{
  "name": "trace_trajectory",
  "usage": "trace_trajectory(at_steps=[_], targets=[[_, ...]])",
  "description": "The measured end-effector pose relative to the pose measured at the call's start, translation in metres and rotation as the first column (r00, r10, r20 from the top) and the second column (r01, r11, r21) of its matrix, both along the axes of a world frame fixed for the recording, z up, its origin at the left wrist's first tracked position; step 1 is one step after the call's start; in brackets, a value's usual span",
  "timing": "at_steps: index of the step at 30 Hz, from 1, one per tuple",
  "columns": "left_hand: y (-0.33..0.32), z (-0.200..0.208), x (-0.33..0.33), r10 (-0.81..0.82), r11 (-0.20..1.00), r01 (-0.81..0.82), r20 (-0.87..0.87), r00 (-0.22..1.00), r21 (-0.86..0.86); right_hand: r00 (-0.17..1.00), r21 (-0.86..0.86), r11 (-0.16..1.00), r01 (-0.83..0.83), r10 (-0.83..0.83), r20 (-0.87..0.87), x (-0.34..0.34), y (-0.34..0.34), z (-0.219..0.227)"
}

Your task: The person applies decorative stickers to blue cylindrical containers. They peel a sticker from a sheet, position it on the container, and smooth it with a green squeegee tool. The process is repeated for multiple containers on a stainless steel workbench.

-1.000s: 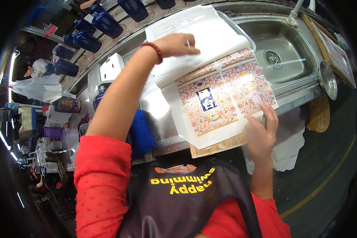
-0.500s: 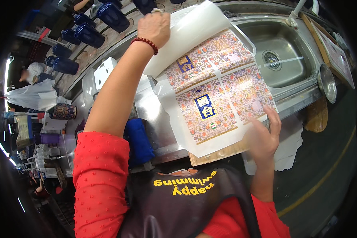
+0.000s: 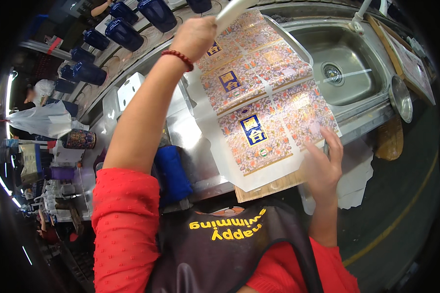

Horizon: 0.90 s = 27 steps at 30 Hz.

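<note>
Along the counter lies a floral printed sheet (image 3: 247, 110) in pink, orange and blue, with blue-and-gold panels and a white border. At its far end my left hand (image 3: 196, 39) is closed on the edge of a thin white cover sheet (image 3: 233, 12), which is lifted and seen almost edge-on. A red bead bracelet circles that wrist. My right hand (image 3: 323, 168), partly blurred, is at the near right edge of the print with its fingers stretched and apart. Whether its fingertips touch the sheet I cannot tell. A wooden board (image 3: 271, 186) shows under the near edge.
To the right is a steel sink (image 3: 352, 63), with a metal bowl (image 3: 402, 99) and a framed panel (image 3: 406, 58) beyond it. Several dark blue bottles (image 3: 123, 34) line the far left. A folded blue cloth (image 3: 172, 172) lies near my left forearm.
The white cover sheet has come up off the far part of the print, baring more of the pattern. My left hand has shifted slightly; my right hand stays nearly in place.
</note>
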<state>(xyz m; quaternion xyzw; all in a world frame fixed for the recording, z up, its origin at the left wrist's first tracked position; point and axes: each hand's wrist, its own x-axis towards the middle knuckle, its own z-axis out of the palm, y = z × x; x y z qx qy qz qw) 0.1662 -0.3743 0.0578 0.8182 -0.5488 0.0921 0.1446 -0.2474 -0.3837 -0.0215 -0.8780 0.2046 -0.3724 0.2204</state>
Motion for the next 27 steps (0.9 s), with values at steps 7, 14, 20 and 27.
trace_trajectory(at_steps=[7, 14, 20, 27], targets=[[0.049, 0.060, 0.013, -0.178, 0.841, 0.168, 0.029, 0.984, -0.515, 0.998, -0.037, 0.999, -0.034, 0.036, 0.058, 0.002, 0.005, 0.006], [0.059, 0.058, -0.028, -0.063, 0.836, 0.057, 0.007, 0.998, -0.546, 0.991, 0.125, 0.989, -0.077, 0.062, 0.119, -0.001, 0.017, 0.009], [0.031, 0.037, -0.199, -0.418, 0.675, 0.529, 0.324, 0.849, -0.515, 0.842, 0.529, 0.768, -0.360, 0.023, 0.539, -0.026, 0.028, 0.011], [0.033, -0.007, -0.367, -0.881, 0.462, 0.871, 0.028, 0.472, -0.169, 0.553, 0.708, 0.689, -0.154, -0.534, 0.640, -0.127, 0.029, 0.000]])
